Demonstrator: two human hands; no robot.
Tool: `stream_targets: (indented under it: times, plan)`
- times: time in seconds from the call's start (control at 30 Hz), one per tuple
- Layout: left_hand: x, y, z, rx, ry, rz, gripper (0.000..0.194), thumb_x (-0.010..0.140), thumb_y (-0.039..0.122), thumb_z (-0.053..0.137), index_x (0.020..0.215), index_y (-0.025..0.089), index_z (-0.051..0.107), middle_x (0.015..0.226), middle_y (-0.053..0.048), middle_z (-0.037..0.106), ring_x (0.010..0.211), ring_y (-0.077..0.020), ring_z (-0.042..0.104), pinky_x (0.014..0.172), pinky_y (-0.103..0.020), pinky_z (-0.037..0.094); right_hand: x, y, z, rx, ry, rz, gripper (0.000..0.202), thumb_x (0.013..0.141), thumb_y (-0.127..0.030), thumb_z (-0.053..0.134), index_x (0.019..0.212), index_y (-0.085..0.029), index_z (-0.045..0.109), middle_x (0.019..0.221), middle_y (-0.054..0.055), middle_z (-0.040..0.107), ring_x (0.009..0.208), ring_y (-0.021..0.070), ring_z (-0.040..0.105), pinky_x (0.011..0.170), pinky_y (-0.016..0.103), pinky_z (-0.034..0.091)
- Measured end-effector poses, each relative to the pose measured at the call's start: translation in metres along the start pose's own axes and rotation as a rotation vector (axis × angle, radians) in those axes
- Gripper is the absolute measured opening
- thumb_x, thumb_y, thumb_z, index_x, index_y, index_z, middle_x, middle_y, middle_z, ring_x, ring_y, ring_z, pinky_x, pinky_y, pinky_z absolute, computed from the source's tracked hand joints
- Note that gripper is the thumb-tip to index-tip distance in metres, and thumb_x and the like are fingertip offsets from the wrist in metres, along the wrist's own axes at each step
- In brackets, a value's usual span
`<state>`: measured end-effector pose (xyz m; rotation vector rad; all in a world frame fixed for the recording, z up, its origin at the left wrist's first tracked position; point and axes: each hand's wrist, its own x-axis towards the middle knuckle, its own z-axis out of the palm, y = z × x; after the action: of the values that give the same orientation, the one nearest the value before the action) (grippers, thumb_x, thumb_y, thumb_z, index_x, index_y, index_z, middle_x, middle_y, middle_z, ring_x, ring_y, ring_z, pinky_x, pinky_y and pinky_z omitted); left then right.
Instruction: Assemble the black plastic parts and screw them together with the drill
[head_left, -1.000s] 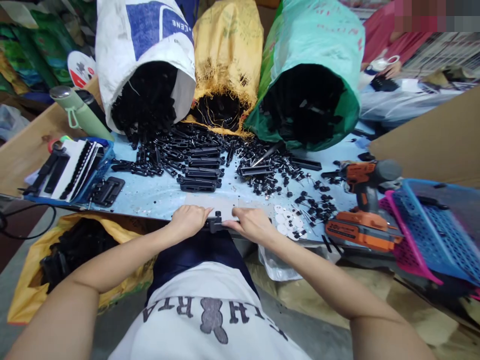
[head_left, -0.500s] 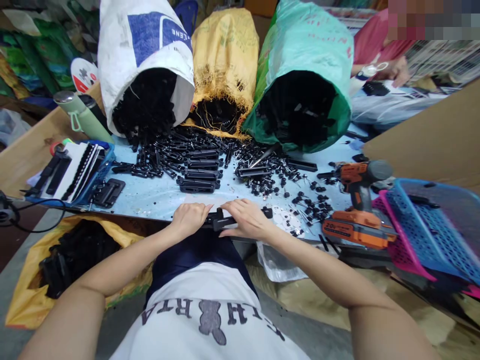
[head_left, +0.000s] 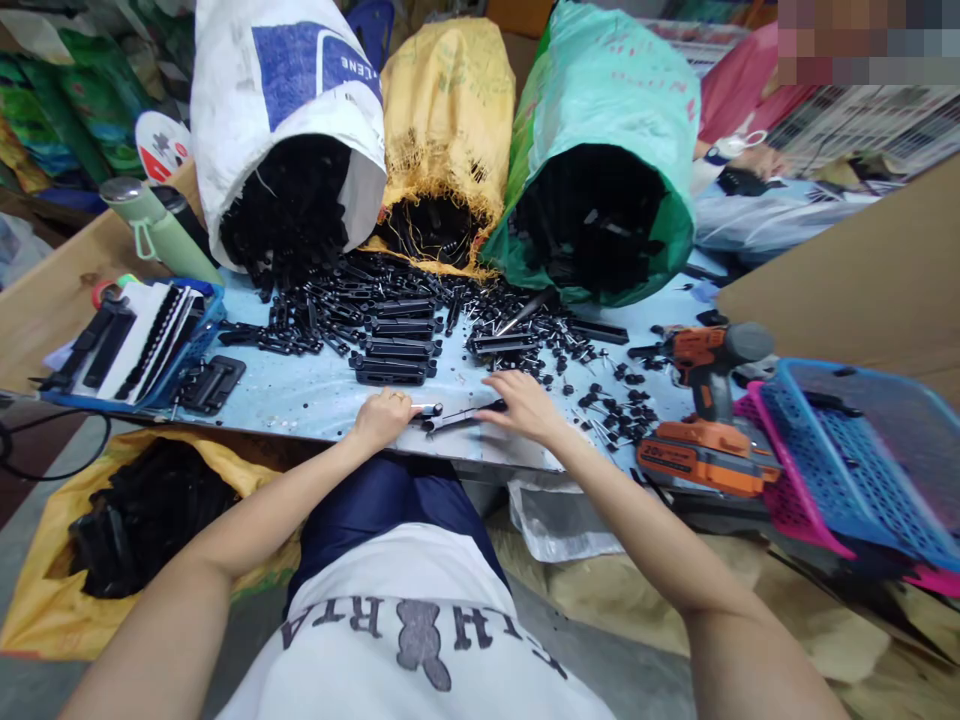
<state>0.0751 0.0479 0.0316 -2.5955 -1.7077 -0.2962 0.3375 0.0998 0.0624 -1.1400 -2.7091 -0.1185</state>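
1. Pinching the right end of the black strip (head_left: 463, 413), the right hand (head_left: 527, 405) has its thumb and fingers clamped there; the strip slants between the two hands at the table's (head_left: 289, 400) front, its far end near the left hand (head_left: 385, 417).
2. The left hand is bent tight around a short rod (head_left: 429, 409), whose pale tip shows past the thumb. Whether rod and strip touch or are joined, I cannot tell.
3. The strip looks light and stiff, probably hard plastic: easy to lift, little give. Its surface may be smooth enough to turn in a loose pinch.
4. Being slim, it should be best taken by its ends, or flat across the middle with thumb against fingers. Any thin sections could snap if bent hard; they are too small to judge.
5. The front edge runs just below both hands, so a dropped piece could roll off toward the lap.
6. Beyond the hands, the stacked parts (head_left: 395, 350) stand near and limit reach forward; loose pins (head_left: 611, 415) lie right of the right hand, with the drill (head_left: 709, 400) past them.
7. The most room seems to be leftward, along the blue surface between the left hand and the black plate (head_left: 214, 385).
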Motion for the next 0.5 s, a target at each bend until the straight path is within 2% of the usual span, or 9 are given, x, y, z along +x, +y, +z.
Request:
stream_targets:
  times: [0.1, 0.17, 0.27, 0.37, 0.43, 0.5]
  plan:
    - [-0.001, -0.004, -0.007, -0.031, -0.059, -0.064, 0.047, 0.091, 0.048, 0.038, 0.079, 0.01, 0.064, 0.074, -0.015, 0.063, 0.075, -0.022, 0.06, 0.061, -0.028, 0.039, 0.001, -0.018, 0.004, -0.037, -0.123, -0.119, 0.062, 0.08, -0.071, 0.038, 0.087, -0.014, 0.062, 0.084, 0.012, 0.063, 0.08, 0.0226, 0.054, 0.072, 0.034, 0.037]
    - [-0.009, -0.006, -0.021, -0.07, -0.075, -0.053, 0.052, 0.09, 0.052, 0.034, 0.074, 0.012, 0.063, 0.07, -0.013, 0.062, 0.071, -0.0204, 0.06, 0.06, -0.028, 0.039, -0.004, -0.029, -0.002, 0.001, -0.132, -0.17, 0.063, 0.083, -0.07, 0.031, 0.072, -0.015, 0.06, 0.067, 0.008, 0.059, 0.065, 0.0189, 0.051, 0.062, 0.032, 0.035]
    - [-0.035, 0.002, -0.055, -0.273, -0.028, 0.144, 0.064, 0.091, 0.057, 0.018, 0.068, 0.017, 0.061, 0.061, -0.009, 0.06, 0.061, -0.0169, 0.057, 0.058, -0.028, 0.04, -0.023, -0.048, -0.024, 0.241, -0.031, -0.353, 0.063, 0.086, -0.069, 0.023, 0.062, -0.019, 0.054, 0.055, 0.003, 0.052, 0.053, 0.0157, 0.045, 0.054, 0.03, 0.032]
    - [-0.066, 0.024, -0.09, -0.665, 0.062, 0.412, 0.073, 0.09, 0.058, 0.001, 0.065, 0.02, 0.058, 0.056, -0.006, 0.057, 0.056, -0.0143, 0.055, 0.057, -0.027, 0.042, -0.043, -0.078, -0.039, 0.617, 0.043, -0.528, 0.057, 0.089, -0.064, 0.024, 0.06, -0.022, 0.051, 0.049, 0.0, 0.043, 0.045, 0.015, 0.042, 0.05, 0.031, 0.032]
    - [-0.078, 0.045, -0.101, -0.838, 0.128, 0.458, 0.076, 0.089, 0.056, -0.006, 0.06, 0.02, 0.055, 0.052, -0.006, 0.054, 0.052, -0.0136, 0.054, 0.055, -0.027, 0.042, -0.045, -0.106, -0.036, 0.802, 0.036, -0.522, 0.054, 0.09, -0.059, 0.024, 0.061, -0.024, 0.051, 0.049, -0.001, 0.044, 0.044, 0.0146, 0.043, 0.051, 0.031, 0.037]
    - [-0.082, 0.063, -0.099, -0.876, 0.251, 0.366, 0.081, 0.088, 0.055, -0.012, 0.06, 0.019, 0.055, 0.051, -0.006, 0.055, 0.053, -0.0137, 0.055, 0.055, -0.027, 0.044, -0.035, -0.134, -0.024, 0.841, 0.022, -0.379, 0.05, 0.091, -0.056, 0.023, 0.066, -0.023, 0.052, 0.059, 0.002, 0.052, 0.054, 0.0158, 0.053, 0.059, 0.031, 0.044]
